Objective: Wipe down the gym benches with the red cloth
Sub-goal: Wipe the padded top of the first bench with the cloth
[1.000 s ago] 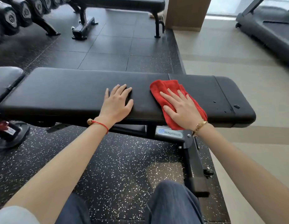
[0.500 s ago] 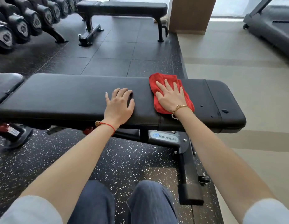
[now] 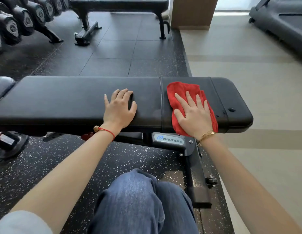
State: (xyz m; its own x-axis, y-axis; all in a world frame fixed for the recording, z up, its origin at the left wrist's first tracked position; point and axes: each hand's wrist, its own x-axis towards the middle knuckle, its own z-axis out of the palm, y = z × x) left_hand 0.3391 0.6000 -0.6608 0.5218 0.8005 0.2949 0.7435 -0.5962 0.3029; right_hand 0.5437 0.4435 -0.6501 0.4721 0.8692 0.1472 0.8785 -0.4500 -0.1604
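A black padded gym bench (image 3: 62, 102) runs left to right in front of me. The red cloth (image 3: 181, 89) lies crumpled on the bench's right section, just right of the seam, reaching from mid-pad down over the near edge. My right hand (image 3: 195, 115) presses flat on the cloth with fingers spread. My left hand (image 3: 119, 109) rests flat on the bare pad left of the seam, fingers apart and holding nothing. A few drops sit on the pad near the right end (image 3: 231, 109).
A second black bench (image 3: 120, 4) stands farther back. A dumbbell rack (image 3: 20, 19) fills the upper left. A treadmill (image 3: 282, 22) is at upper right beside a wooden column (image 3: 192, 12). Another pad (image 3: 2, 85) adjoins at the left. My knees (image 3: 138, 200) are below.
My right hand has slid the red cloth toward the near edge and a little to the right, after pushing it to the far edge. My left hand has stayed on the pad.
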